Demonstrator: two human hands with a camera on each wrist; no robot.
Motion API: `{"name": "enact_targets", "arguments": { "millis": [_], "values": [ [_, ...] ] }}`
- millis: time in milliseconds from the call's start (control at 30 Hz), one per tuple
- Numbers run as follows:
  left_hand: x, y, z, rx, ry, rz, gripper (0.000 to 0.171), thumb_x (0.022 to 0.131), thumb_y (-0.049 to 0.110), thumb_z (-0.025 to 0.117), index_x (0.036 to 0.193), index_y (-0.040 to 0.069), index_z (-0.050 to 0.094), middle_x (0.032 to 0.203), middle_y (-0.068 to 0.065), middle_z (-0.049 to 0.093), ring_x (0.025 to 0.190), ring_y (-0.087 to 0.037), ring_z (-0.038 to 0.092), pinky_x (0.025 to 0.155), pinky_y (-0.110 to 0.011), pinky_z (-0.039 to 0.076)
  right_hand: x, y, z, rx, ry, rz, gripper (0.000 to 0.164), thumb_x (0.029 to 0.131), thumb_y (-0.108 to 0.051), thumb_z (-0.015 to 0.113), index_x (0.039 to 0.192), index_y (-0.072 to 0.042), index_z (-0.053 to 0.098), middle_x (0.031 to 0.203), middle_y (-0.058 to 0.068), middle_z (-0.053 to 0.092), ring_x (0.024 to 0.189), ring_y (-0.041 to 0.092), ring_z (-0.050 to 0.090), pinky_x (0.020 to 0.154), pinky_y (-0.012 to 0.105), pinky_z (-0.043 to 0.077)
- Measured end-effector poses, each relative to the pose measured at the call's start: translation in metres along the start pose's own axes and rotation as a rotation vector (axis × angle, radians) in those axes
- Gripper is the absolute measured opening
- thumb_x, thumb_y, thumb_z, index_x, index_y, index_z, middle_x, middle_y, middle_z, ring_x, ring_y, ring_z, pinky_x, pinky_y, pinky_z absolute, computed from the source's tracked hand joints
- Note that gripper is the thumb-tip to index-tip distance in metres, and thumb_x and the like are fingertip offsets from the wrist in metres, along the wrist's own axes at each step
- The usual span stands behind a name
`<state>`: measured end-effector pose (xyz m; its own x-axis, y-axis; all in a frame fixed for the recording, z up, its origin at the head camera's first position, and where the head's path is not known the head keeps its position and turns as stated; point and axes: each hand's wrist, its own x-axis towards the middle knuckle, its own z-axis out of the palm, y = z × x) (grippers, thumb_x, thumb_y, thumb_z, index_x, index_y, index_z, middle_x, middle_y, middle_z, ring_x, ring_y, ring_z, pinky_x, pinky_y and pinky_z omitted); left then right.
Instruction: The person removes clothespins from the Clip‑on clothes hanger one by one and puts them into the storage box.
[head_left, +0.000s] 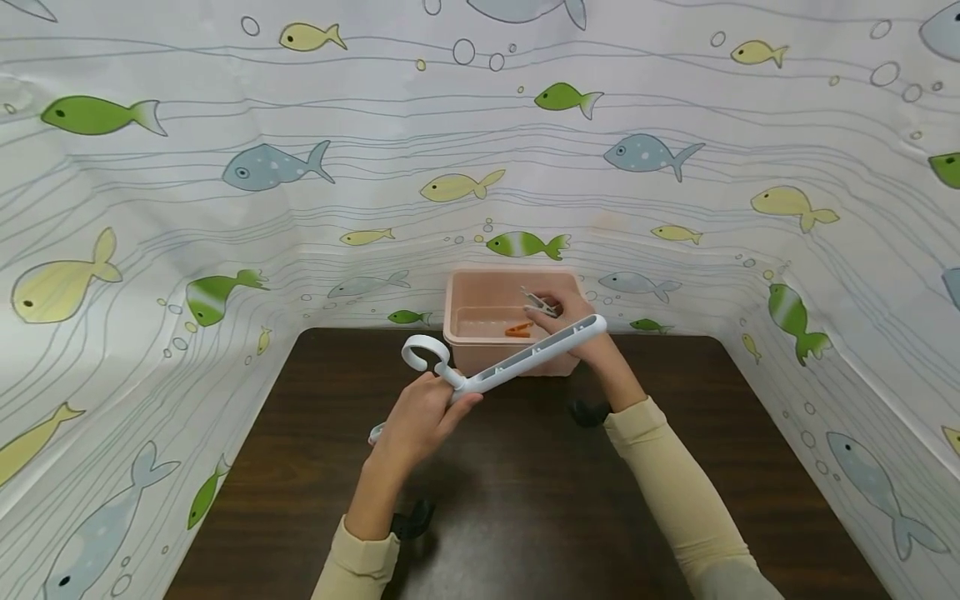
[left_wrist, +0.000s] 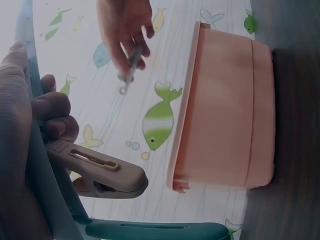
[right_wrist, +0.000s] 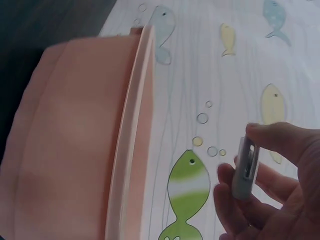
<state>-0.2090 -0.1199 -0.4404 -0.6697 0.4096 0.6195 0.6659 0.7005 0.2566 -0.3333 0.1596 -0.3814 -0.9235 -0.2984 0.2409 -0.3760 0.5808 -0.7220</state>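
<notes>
My left hand [head_left: 420, 421] grips a white plastic folding hanger [head_left: 536, 358] near its joint; the ring-shaped hook stands up beside the fist and one slotted arm slants up to the right. In the left wrist view a beige clothespin [left_wrist: 115, 175] sits at the hanger, close to the fingers. Below it a slotted green piece [left_wrist: 155, 230] sticks out, perhaps another clothespin. My right hand [head_left: 570, 312] pinches a pale grey clothespin [right_wrist: 245, 170] between thumb and fingers, above the pink bin [head_left: 472, 358]. An orange clothespin [head_left: 517, 331] shows inside the bin.
The bin stands at the back edge of a dark brown wooden table [head_left: 495, 517]. A white fish-print sheet [head_left: 420, 108] rises behind the table and along both sides. Dark wrist straps [head_left: 588, 413] show by both sleeves.
</notes>
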Motion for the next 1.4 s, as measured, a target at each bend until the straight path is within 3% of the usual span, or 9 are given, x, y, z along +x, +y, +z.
{"name": "enact_targets", "arguments": {
  "millis": [267,467,667,767,933,1067,1133,1200,1400],
  "values": [
    [-0.001,0.000,0.000,0.004,-0.015,-0.012,0.075,0.110,0.066,0.023,0.100,0.008,0.069,0.096,-0.002,0.072,0.083,-0.024,0.064,0.076,-0.040,0.055,0.031,0.021,0.009,-0.032,-0.036,-0.040,0.038,0.102,-0.024,0.076,0.132,-0.001,0.073,0.125,0.019,0.075,0.099,0.034,0.074,0.087,0.049,0.059],
    [-0.002,0.000,0.000,0.007,-0.016,-0.018,0.075,0.110,0.066,0.022,0.099,0.009,0.069,0.096,-0.002,0.072,0.083,-0.025,0.064,0.076,-0.040,0.055,0.044,0.041,0.015,-0.105,-0.028,-0.021,0.039,0.102,-0.030,0.076,0.130,-0.003,0.074,0.121,0.016,0.076,0.095,0.029,0.075,0.081,0.043,0.059],
    [-0.002,0.000,0.000,0.013,-0.030,-0.022,0.075,0.109,0.068,0.022,0.095,0.010,0.068,0.094,-0.001,0.071,0.083,-0.024,0.065,0.075,-0.042,0.056,0.043,0.040,0.015,-0.107,-0.029,-0.007,0.033,0.103,-0.031,0.075,0.119,-0.003,0.078,0.113,0.015,0.077,0.082,0.026,0.072,0.069,0.036,0.053],
    [-0.003,-0.001,0.001,0.024,-0.037,-0.023,0.075,0.109,0.068,0.021,0.094,0.011,0.067,0.093,0.000,0.070,0.082,-0.023,0.066,0.074,-0.042,0.057,0.043,0.040,0.015,-0.128,-0.031,0.026,0.039,0.104,-0.034,0.073,0.125,-0.002,0.075,0.118,0.017,0.076,0.087,0.028,0.072,0.072,0.038,0.056],
    [-0.001,-0.002,0.000,0.065,-0.025,-0.013,0.074,0.109,0.068,0.022,0.090,0.012,0.066,0.090,-0.001,0.070,0.081,-0.024,0.067,0.074,-0.042,0.057,0.046,0.046,0.016,-0.175,-0.007,0.042,0.039,0.105,-0.030,0.071,0.129,0.001,0.073,0.129,0.021,0.073,0.104,0.034,0.074,0.088,0.050,0.061],
    [0.000,-0.003,-0.001,0.114,-0.043,-0.014,0.062,0.111,0.063,0.038,0.083,0.013,0.063,0.080,0.001,0.063,0.077,-0.023,0.064,0.071,-0.041,0.056,0.046,0.046,0.015,-0.182,-0.008,0.040,0.030,0.106,-0.026,0.067,0.118,-0.001,0.078,0.125,0.019,0.075,0.103,0.034,0.075,0.091,0.052,0.060],
    [-0.001,-0.003,-0.002,0.128,-0.057,-0.018,0.054,0.110,0.057,0.051,0.080,0.013,0.061,0.074,0.002,0.056,0.075,-0.022,0.061,0.069,-0.041,0.055,0.045,0.042,0.013,-0.173,-0.017,0.055,0.029,0.107,-0.027,0.065,0.114,-0.003,0.079,0.122,0.017,0.075,0.102,0.033,0.074,0.090,0.051,0.059],
    [-0.001,-0.003,-0.002,0.138,-0.069,-0.022,0.052,0.109,0.055,0.055,0.078,0.014,0.059,0.072,0.003,0.052,0.073,-0.022,0.059,0.069,-0.041,0.054,0.043,0.038,0.011,-0.162,-0.023,0.078,0.032,0.108,-0.030,0.062,0.116,-0.004,0.078,0.121,0.016,0.075,0.103,0.032,0.072,0.089,0.051,0.059],
    [-0.001,-0.004,-0.002,0.105,-0.088,-0.043,0.064,0.111,0.063,0.034,0.083,0.014,0.062,0.078,0.003,0.059,0.077,-0.021,0.063,0.072,-0.041,0.056,0.032,0.031,0.000,-0.127,-0.028,0.121,0.044,0.111,-0.038,0.057,0.134,-0.003,0.071,0.120,0.019,0.076,0.112,0.036,0.071,0.099,0.055,0.056]
  ]
}}
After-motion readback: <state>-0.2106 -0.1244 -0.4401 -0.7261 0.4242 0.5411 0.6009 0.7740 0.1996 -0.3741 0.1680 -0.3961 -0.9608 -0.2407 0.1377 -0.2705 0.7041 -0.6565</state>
